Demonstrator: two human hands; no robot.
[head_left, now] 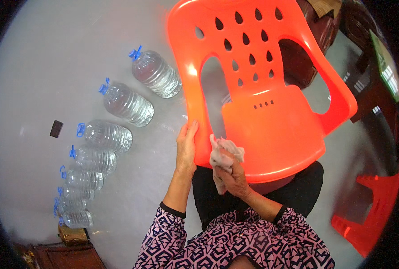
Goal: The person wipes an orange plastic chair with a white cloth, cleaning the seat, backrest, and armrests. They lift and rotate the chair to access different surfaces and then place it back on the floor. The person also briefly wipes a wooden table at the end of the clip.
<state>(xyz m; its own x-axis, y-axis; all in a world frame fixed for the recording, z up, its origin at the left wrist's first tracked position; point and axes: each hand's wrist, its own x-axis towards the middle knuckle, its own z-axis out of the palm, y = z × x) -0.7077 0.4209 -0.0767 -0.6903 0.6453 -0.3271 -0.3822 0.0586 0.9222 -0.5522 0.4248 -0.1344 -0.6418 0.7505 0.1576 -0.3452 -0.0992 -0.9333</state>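
While my left hand [186, 150] grips the left edge of the orange plastic chair [271, 121], fingers wrapped over the rim just below the armrest opening, my right hand [232, 178] is closed around a crumpled pale cloth [225, 154] and presses it against the front left corner of the seat. The two hands sit close together but apart, the chair's edge between them: left on the outer side, right on the seat surface.

Tipped toward me, the chair rests with its front lip against my lap, over my dark trousers [262, 197]. Its long axis runs away from me and slightly to the right, from the seat near my hands up to the backrest with its teardrop holes at the top of the view. So nearly all of its surface lies ahead of and to the right of the cloth, and my right hand is the nearer one to that stretch; the left is placed only to steady the near rim.

To my left, a curved row of clear water jugs [119, 121] with blue caps lies on the grey floor [51, 67]. What looks like a red plastic stool [370, 215] stands at my right, though it is partly cut off by the dark rim.
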